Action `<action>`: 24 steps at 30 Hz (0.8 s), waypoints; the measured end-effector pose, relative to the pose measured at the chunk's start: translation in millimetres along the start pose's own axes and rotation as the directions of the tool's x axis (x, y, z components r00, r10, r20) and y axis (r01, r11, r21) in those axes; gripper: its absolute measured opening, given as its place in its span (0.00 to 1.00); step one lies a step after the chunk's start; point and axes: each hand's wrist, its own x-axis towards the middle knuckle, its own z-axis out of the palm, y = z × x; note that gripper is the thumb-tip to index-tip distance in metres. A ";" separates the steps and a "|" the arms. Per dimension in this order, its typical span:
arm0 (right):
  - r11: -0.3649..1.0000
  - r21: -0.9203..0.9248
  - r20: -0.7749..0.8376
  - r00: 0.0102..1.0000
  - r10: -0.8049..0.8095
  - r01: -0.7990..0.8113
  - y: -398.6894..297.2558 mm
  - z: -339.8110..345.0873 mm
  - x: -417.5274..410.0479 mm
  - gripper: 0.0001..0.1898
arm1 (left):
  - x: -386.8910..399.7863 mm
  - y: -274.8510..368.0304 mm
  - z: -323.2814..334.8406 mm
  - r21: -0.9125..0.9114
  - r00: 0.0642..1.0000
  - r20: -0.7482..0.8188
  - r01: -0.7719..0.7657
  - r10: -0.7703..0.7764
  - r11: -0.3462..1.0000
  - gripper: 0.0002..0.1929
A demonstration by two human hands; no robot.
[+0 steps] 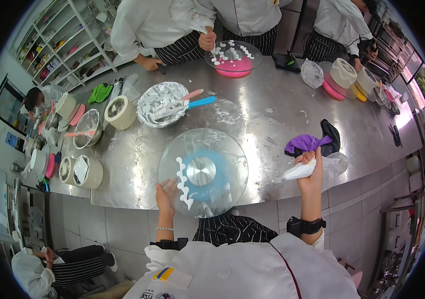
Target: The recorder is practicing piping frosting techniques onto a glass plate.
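Observation:
In front of me stands a clear glass cake turntable (231,160) with a blue base and a silver centre disc. A wavy line of white piped cream (183,185) runs down the left part of its plate. My left hand (165,198) is at the plate's left rim, thumb outside and fingers partly blurred, seemingly seen through the glass. Whether it touches the rim I cannot tell. Off to the right, my right hand (309,172) grips a piping bag (295,172) of white cream, its tip pointing left towards the turntable but apart from it.
Behind the turntable is a bowl of white cream (148,99) with spatulas. A round cake form (120,113) stands left of it. Purple and black cloths (307,144) lie near my right hand. Across the steel table (264,112), a person pipes onto a pink-based turntable (234,69).

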 end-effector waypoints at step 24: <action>1.000 0.030 -0.011 1.000 0.005 -0.005 -8.7 -12.9 -1.5 0.16 | 0.1 -0.8 2.0 0.000 0.999 -0.041 -0.012 0.012 1.000 0.28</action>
